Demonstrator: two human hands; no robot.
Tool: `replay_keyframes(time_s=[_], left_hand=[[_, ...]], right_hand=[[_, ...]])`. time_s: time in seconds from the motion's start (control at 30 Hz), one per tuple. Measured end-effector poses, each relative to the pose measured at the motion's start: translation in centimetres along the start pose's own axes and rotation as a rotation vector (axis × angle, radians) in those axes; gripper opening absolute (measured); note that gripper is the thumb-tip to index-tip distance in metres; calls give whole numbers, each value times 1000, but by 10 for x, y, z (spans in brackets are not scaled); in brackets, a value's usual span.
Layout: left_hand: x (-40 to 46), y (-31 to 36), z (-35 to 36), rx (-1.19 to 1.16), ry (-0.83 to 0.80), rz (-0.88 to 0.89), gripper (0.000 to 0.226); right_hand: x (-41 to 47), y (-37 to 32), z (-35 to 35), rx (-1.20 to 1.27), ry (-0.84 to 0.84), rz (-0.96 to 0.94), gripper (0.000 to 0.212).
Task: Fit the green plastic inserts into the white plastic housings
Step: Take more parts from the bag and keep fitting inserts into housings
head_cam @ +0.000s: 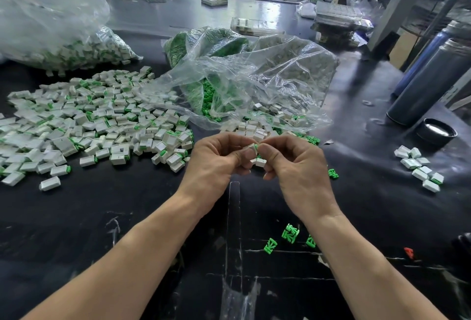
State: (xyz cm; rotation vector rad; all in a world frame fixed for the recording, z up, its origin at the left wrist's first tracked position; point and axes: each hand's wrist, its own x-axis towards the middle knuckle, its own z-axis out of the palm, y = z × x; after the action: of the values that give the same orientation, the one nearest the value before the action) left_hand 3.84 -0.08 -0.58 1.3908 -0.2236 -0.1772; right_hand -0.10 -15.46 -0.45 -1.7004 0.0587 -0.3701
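My left hand (216, 156) and my right hand (293, 164) meet over the middle of the black table. Between thumb and fingers my left hand pinches a white housing (251, 146). A green insert (256, 146) shows at that housing's right end, pinched by my right hand's fingertips. Lower in my right hand sits a second white housing (260, 162). A large pile of white housings with green inserts (96, 120) covers the table's left side. Loose green inserts (290, 233) lie near my right forearm.
An open clear bag (254, 82) with green inserts and white housings lies just beyond my hands. Another bag of white and green parts (51, 26) sits far left. A small group of white housings (420, 169), a black lid (437, 131) and dark cylinders (433, 82) stand at the right.
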Motion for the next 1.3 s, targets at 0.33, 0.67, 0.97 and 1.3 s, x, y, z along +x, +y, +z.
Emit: replay_keyframes(time_s=[0.33, 0.67, 0.97, 1.3], left_hand=[[-1, -4, -3, 167, 15, 90, 16], [1, -2, -1, 104, 20, 64, 10], [-3, 3, 4, 34, -39, 41, 5], [-8, 0, 17, 7, -101, -17, 15]], right_hand=[[-2, 4, -1, -240, -16, -60, 14], [-4, -4, 1, -21, -11, -40, 19], [-5, -2, 11, 197, -145, 268, 66], [-8, 0, 24, 195, -43, 268, 57]])
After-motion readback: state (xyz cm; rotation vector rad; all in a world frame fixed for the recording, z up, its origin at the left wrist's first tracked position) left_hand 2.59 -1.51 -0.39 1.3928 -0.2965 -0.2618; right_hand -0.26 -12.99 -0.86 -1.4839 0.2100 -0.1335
